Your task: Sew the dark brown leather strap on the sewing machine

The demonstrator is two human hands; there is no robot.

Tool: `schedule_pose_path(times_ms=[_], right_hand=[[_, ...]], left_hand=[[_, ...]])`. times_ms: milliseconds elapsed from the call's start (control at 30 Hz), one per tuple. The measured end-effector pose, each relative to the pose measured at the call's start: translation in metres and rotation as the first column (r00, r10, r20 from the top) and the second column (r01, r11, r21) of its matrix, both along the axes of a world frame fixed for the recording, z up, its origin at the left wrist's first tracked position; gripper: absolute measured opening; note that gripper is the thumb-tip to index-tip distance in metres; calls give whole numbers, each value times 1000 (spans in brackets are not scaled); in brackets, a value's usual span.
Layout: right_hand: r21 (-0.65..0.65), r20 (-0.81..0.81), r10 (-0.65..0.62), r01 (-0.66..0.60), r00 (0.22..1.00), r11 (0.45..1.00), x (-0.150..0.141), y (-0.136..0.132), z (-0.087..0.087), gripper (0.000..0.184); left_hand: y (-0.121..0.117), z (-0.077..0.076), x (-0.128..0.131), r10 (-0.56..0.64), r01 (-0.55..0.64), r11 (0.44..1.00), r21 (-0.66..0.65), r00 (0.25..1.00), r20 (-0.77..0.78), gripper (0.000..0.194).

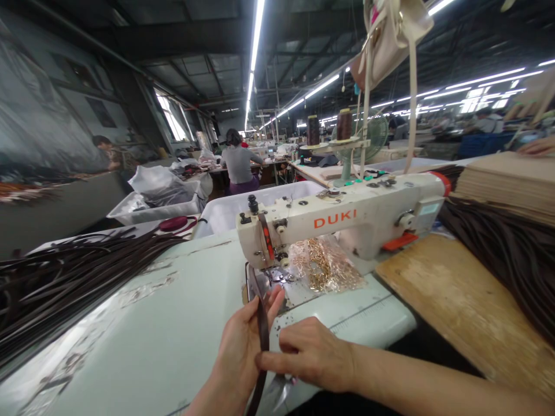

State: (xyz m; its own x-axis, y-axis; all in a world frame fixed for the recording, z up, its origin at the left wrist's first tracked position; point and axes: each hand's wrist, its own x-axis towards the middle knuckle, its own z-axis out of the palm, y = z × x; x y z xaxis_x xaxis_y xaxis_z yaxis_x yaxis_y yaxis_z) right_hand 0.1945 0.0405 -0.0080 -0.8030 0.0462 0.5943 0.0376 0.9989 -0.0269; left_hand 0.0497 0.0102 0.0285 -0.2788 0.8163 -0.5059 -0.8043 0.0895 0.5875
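Hidden: lower end of strap [262, 323] cut off at bottom edge; far end lost under the presser foot of the sewing machine [342, 222].
Hard to make out: metal object [277, 390] below the right hand.
Strap axis: long, running from near edge away toward the needle, nearly straight.
Strap place: on the pale table [143, 323], between both hands.
Left hand [240, 346]: fingers flat along strap, thumb pressing.
Right hand [314, 352]: fingertips pinching strap.
Beside machine: bag of gold hardware [325, 266].
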Motion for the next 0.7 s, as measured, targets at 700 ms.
schedule_pose_path(times_ms=[700], right_hand=[[230, -74, 68, -50, 995, 972, -9, 20, 4, 15]], left_hand=[[10, -30, -41, -189, 347, 933, 94, 697, -692, 17]])
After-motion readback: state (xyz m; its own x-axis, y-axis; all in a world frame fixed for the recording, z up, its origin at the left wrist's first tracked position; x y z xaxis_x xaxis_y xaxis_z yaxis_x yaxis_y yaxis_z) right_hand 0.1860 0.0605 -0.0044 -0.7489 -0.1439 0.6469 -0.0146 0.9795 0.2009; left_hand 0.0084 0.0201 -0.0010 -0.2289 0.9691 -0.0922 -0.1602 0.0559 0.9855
